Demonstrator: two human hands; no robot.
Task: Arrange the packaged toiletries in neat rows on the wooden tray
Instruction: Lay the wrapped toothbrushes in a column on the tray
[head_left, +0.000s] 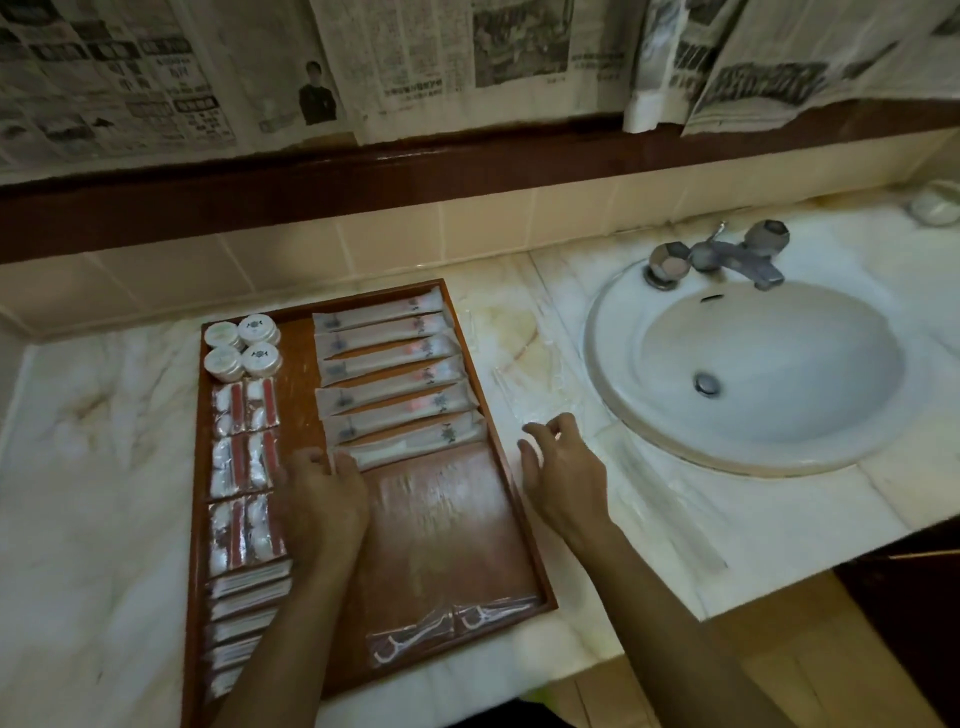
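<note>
Your left hand (319, 493) pressed the nearest toothbrush packet (410, 449), lying crosswise on the wooden tray (447, 525); your right hand (563, 467), loosely open, hovered right of the tray.

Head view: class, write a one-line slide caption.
Left hand presses a long white sachet into its row on the brown wooden tray; right hand hovers beside it.
</note>
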